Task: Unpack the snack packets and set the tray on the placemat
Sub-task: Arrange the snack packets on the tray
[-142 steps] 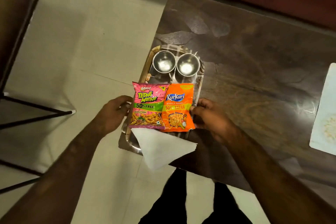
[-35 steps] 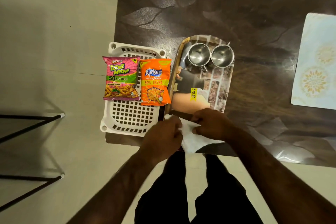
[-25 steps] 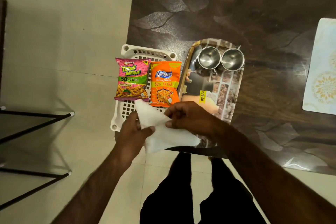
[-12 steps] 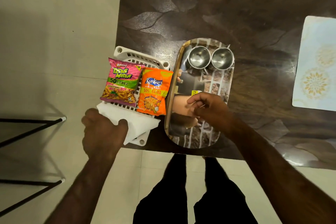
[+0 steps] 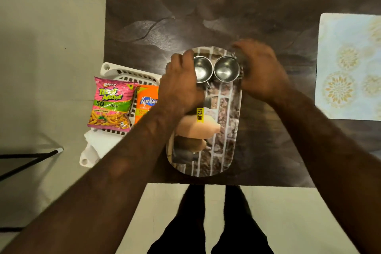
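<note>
between the fingers [image 5: 185, 56], tray [image 5: 222, 140] on the desk [image 5: 206, 6], steel cups [image 5: 226, 69] at its far end. left hand [image 5: 181, 84] over the left rim, right hand [image 5: 261, 70] blurred at the right rim; clamped or apart, cannot tell. grip both rims evenly, lift level, carry rightward to the placemat [image 5: 350, 68]. left of the fingers: snack packets [image 5: 111, 105] on a white basket [image 5: 123, 71], off that path.

Dark table [image 5: 206, 6]; white slotted basket [image 5: 123, 72] overhanging table's left edge, white napkin [image 5: 101, 140] at its near-left corner; two steel cups [image 5: 226, 68] touching, mid-table; black metal legs [image 5: 31, 155] left of table
</note>
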{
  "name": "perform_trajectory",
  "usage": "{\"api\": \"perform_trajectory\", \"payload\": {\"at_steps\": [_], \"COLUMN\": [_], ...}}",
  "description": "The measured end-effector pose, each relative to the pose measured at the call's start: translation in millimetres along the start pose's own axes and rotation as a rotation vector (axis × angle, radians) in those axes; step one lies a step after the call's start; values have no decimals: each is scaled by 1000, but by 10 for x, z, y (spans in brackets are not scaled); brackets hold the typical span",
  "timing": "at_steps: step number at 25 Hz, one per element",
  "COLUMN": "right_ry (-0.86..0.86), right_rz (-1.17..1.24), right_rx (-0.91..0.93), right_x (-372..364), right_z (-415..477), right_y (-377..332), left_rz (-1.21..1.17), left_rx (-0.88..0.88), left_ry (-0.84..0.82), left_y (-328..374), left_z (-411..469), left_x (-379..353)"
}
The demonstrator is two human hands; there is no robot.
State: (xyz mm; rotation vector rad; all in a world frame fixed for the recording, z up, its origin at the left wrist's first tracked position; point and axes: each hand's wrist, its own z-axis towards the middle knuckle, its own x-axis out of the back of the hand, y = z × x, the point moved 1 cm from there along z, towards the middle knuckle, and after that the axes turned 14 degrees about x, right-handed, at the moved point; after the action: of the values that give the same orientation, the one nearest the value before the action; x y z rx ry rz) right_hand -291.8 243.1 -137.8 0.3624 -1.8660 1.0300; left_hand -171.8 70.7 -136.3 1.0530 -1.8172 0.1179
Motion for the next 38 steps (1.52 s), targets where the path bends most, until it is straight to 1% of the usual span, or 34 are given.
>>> {"api": "perform_trajectory", "payload": {"at_steps": [2, 4, 5, 7, 10, 12, 15, 19, 21, 23, 25, 26, 27, 28, 29, 30, 31, 33, 34, 38], "right_ry": [-164, -237, -220, -129, -37, 19, 107, 187, 241, 308, 337, 348, 372, 400, 414, 400, 362, 260, 223, 219], "right_rz": [-70, -112, -115, -127, -161, -112, 127, 575, 788, 1065, 1277, 1306, 1269, 1149, 969, 802, 698, 588, 539, 424], "right_rx": [82, 111, 102, 42, -117, -244, -392, -541, -646, -745, -787, -791, -789, -779, -742, -671, -578, -390, -335, -319], "right_x": [-47, -126, -150, -172, -238, -295, -347, -370, -406, -437, -489, -513, -528, -528, -515, -491, -468, -430, -428, -457], "right_z": [153, 176, 140, 39, -71, -87, -53, -98, -158, -203, -241, -262, -282, -293, -304, -298, -272, -184, -130, 23], "right_y": [-15, -68, -72, -60, -91, -156, -242, -220, -167, -192, -255, -282, -290, -275, -241, -206, -184, -174, -177, -107], "left_rz": [93, 120, 116, 88, 32, -25, -84, -172, -209, -213, -208, -205, -199, -192, -189, -189, -192, -196, -199, -215], "left_rx": [-1, -10, -19, -37, -61, -68, -79, -49, -51, -59, -52, -50, -52, -57, -60, -64, -67, -69, -73, -92], "left_ry": [-12, -28, -32, -40, -62, -81, -95, -108, -147, -186, -187, -184, -182, -180, -180, -181, -182, -185, -188, -196], "left_y": [68, 55, 45, 25, 11, 21, 48, -4, -54, -91, -108, -106, -104, -105, -110, -117, -125, -135, -138, -155], "left_z": [143, 200, 214, 234, 271, 286, 315, 327, 298, 281, 304, 324, 340, 349, 354, 356, 359, 370, 378, 396], "left_x": [-52, -92, -100, -91, -36, -1, 10, 20, 15, -7, -35, -47, -55, -61, -62, -60, -55, -46, -46, -51]}}
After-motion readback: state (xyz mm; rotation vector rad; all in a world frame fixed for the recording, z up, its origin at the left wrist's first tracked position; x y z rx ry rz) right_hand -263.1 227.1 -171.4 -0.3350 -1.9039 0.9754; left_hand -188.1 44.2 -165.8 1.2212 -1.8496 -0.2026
